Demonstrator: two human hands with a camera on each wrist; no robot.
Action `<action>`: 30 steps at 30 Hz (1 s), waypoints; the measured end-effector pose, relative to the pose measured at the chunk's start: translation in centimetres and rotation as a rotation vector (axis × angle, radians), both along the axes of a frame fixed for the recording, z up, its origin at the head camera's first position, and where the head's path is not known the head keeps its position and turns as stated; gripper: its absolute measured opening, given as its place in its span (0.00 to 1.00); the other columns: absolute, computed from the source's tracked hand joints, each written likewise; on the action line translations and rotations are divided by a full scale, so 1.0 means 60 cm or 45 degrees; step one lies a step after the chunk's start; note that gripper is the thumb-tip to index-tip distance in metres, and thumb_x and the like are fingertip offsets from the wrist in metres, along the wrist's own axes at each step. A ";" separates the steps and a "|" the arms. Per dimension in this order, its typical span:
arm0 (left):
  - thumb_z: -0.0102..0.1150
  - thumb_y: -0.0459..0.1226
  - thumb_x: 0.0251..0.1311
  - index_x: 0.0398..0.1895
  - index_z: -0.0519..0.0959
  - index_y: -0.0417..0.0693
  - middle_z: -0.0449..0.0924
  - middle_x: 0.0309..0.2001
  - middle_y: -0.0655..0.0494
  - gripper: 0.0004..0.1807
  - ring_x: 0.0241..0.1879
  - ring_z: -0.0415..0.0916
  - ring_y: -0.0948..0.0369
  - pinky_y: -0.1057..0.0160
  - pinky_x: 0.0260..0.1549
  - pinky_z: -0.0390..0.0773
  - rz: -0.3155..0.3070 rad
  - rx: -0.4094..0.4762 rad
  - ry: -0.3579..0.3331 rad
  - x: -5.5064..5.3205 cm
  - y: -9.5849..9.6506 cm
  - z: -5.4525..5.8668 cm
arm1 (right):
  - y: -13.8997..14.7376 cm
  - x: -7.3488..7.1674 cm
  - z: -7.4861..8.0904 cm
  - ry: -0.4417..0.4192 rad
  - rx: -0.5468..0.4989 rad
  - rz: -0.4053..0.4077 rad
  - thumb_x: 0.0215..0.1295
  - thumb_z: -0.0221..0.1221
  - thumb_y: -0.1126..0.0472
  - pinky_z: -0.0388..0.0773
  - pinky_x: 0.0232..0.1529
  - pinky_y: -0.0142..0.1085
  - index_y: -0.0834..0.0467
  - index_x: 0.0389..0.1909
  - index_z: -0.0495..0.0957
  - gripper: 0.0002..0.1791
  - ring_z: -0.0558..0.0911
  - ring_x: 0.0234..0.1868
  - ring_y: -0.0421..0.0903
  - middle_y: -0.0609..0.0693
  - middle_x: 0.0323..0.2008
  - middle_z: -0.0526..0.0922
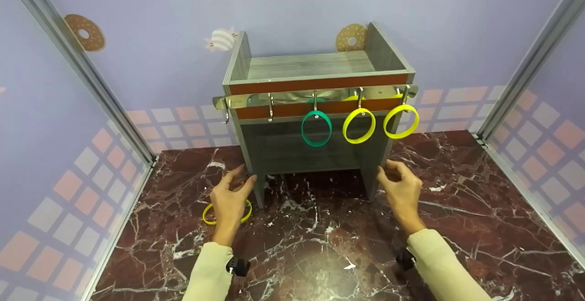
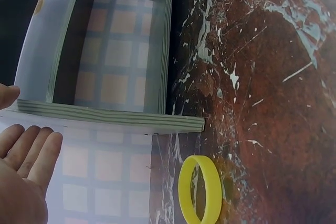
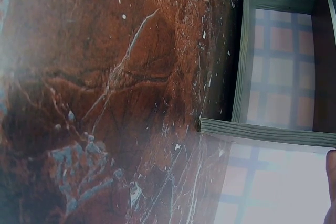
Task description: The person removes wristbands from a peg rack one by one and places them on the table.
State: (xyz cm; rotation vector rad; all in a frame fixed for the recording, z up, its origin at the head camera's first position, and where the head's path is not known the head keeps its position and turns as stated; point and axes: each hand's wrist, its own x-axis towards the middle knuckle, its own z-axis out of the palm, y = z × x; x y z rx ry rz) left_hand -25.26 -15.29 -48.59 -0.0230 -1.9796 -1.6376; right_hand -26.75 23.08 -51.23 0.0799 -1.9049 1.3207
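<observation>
A small grey wooden shelf [image 1: 311,78] stands upright on the marbled surface between my two hands. My left hand [image 1: 230,200] is beside its left side panel, thumb at the front edge and fingers slightly bent on the outer side, with a gap to the panel in the left wrist view. At the right panel, my right hand [image 1: 403,193] has its thumb at the front edge and its fingers outside. On the shelf's metal hook rail [image 1: 260,100] hang a green ring [image 1: 303,132] and two yellow rings [image 1: 345,132] [image 1: 416,127].
Another yellow ring [image 2: 212,190] lies on the dark red marbled tabletop [image 1: 311,264], partly behind my left hand in the head view. The two left hooks [image 1: 270,107] carry no ring. Patterned walls [image 1: 160,68] with metal corner posts [image 1: 87,70] enclose the back and sides.
</observation>
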 end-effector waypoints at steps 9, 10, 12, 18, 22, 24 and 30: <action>0.78 0.29 0.58 0.52 0.87 0.33 0.89 0.43 0.38 0.18 0.41 0.89 0.45 0.75 0.37 0.84 0.028 0.022 -0.040 -0.006 0.015 0.000 | 0.001 0.000 -0.001 0.003 0.024 0.003 0.59 0.72 0.77 0.81 0.31 0.21 0.69 0.41 0.87 0.09 0.84 0.30 0.29 0.58 0.34 0.91; 0.77 0.28 0.58 0.51 0.87 0.33 0.89 0.42 0.38 0.17 0.41 0.89 0.44 0.75 0.36 0.84 0.041 0.017 -0.044 -0.004 0.018 0.005 | 0.001 0.000 -0.001 0.009 0.025 -0.001 0.59 0.72 0.77 0.81 0.32 0.21 0.69 0.41 0.88 0.09 0.83 0.30 0.29 0.58 0.34 0.90; 0.76 0.26 0.58 0.49 0.87 0.30 0.89 0.41 0.36 0.16 0.41 0.89 0.42 0.75 0.36 0.84 0.062 0.004 -0.039 0.006 0.025 0.021 | -0.004 0.004 0.005 0.018 0.025 -0.013 0.59 0.72 0.78 0.80 0.31 0.20 0.70 0.41 0.87 0.09 0.83 0.30 0.29 0.60 0.33 0.90; 0.78 0.29 0.56 0.46 0.88 0.34 0.89 0.39 0.41 0.14 0.39 0.89 0.47 0.72 0.37 0.86 0.080 0.018 0.024 -0.009 0.023 0.003 | -0.023 0.023 0.034 0.036 0.027 -0.037 0.57 0.70 0.82 0.77 0.30 0.16 0.75 0.39 0.85 0.09 0.83 0.28 0.36 0.65 0.31 0.88; 0.78 0.28 0.56 0.44 0.88 0.34 0.89 0.39 0.43 0.13 0.38 0.89 0.48 0.69 0.38 0.88 0.099 0.004 0.060 -0.019 0.023 -0.010 | -0.007 0.001 0.002 0.038 0.029 -0.045 0.57 0.71 0.80 0.76 0.30 0.16 0.72 0.40 0.87 0.10 0.82 0.28 0.31 0.62 0.32 0.89; 0.77 0.27 0.56 0.43 0.87 0.34 0.89 0.38 0.42 0.12 0.38 0.89 0.48 0.67 0.38 0.88 0.108 0.001 0.082 -0.021 0.023 -0.012 | -0.004 -0.001 -0.002 0.035 0.029 -0.040 0.57 0.72 0.79 0.77 0.30 0.16 0.70 0.40 0.87 0.10 0.82 0.29 0.28 0.60 0.32 0.90; 0.76 0.25 0.56 0.43 0.87 0.34 0.88 0.38 0.42 0.12 0.38 0.89 0.48 0.66 0.38 0.88 0.109 0.011 0.111 -0.024 0.025 -0.015 | -0.001 -0.002 -0.002 0.025 0.033 -0.033 0.59 0.72 0.76 0.82 0.32 0.22 0.68 0.40 0.88 0.09 0.83 0.31 0.28 0.58 0.33 0.91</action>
